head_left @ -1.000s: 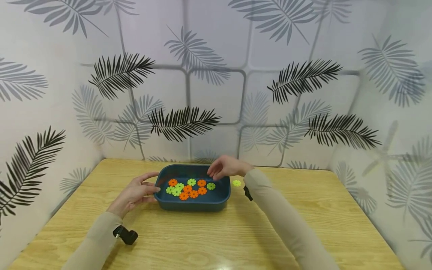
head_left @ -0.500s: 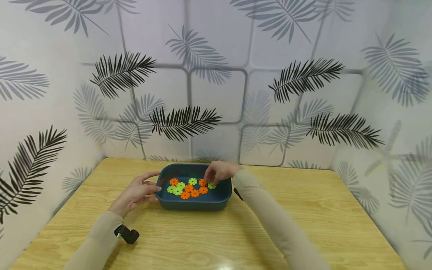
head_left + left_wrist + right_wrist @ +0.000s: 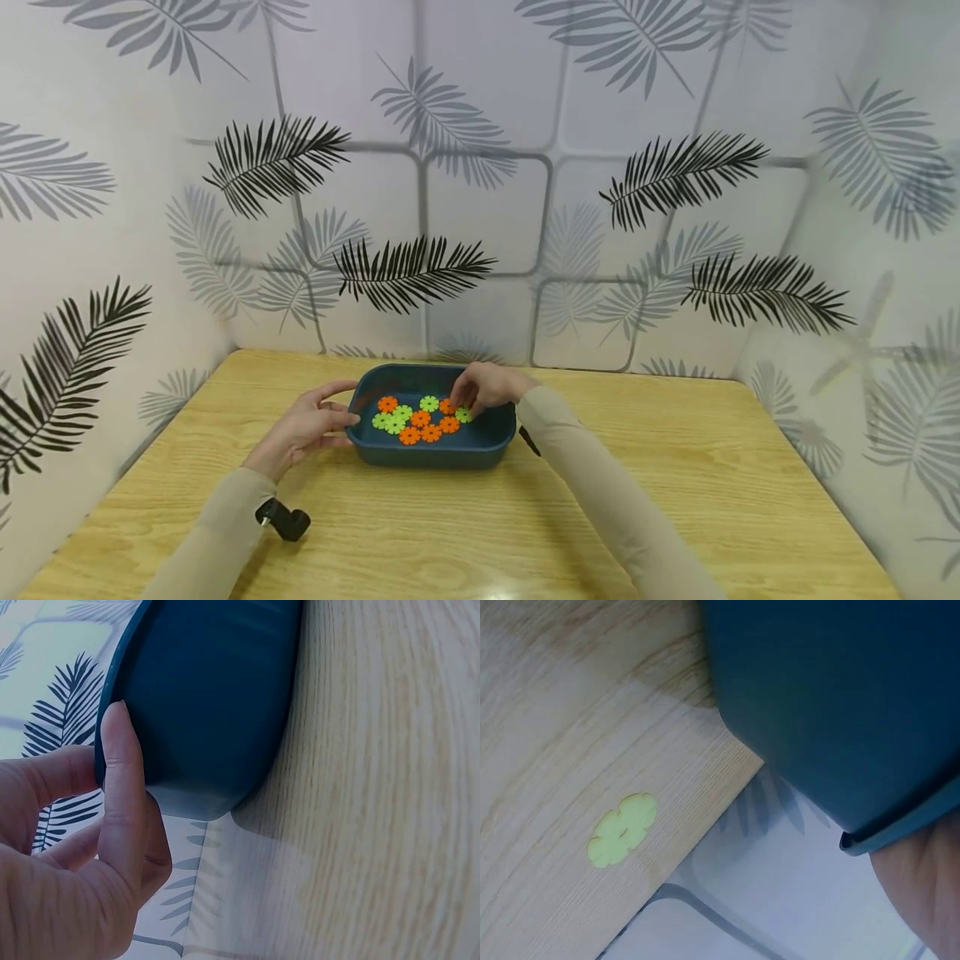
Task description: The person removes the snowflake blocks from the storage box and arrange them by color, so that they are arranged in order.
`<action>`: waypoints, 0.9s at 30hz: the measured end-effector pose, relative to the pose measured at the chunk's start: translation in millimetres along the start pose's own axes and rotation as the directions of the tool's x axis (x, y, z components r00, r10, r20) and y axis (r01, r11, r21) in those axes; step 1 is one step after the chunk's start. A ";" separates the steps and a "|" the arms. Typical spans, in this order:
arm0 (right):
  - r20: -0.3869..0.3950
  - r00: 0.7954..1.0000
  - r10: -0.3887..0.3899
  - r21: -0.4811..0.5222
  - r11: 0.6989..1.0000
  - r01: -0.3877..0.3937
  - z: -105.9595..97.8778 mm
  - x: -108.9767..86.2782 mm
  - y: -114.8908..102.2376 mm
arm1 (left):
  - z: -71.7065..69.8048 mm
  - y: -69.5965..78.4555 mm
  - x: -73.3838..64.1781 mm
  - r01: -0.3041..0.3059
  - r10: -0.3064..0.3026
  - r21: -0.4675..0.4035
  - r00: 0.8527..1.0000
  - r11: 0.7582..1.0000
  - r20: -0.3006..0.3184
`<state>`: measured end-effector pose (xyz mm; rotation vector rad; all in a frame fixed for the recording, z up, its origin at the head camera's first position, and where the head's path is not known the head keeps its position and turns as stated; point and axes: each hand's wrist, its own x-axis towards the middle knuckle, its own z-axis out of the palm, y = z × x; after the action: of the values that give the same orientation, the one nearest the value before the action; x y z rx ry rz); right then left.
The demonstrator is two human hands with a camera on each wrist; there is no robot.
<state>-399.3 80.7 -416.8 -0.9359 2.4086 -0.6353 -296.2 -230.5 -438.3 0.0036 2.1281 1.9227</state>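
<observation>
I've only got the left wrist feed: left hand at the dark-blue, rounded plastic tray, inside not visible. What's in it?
Observer: Orange, notched flat discs and matching lime-green discs lie in the tray.
Operator: Right hand?
Observer: The right hand reaches into the tray's right half; whether it grips anything, I can't tell.
Operator: Any disc outside?
Observer: Yes, one pale-green, notched flat disc lies on the light, wood-grain tabletop, apart from the tray; the right wrist view shows it.
</observation>
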 end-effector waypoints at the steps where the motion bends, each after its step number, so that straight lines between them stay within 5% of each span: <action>1: -0.005 1.000 0.011 -0.006 1.000 -0.011 0.3 -0.4 -0.7 | 0.1 0.1 -0.1 -0.004 0.004 -0.001 1.000 1.000 0.004; 12: 0.006 1.000 0.014 0.015 1.000 -0.014 9.3 -0.3 -2.2 | 2.3 -1.7 -0.4 0.002 -0.002 0.002 1.000 1.000 0.001; 19: 0.017 1.000 -0.021 -0.099 0.995 0.022 14.5 4.2 -0.6 | 2.0 -2.0 1.2 0.006 -0.006 -0.010 1.000 1.000 -0.002; 27: 0.038 0.999 0.003 -0.105 0.994 0.001 17.6 6.8 -3.1 | -0.4 -0.3 0.1 -0.007 0.007 -0.005 1.000 1.000 0.007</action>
<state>-392.1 69.5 -430.5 -0.9809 2.4280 -0.4900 -296.3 -230.8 -438.6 0.0165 2.1220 1.9285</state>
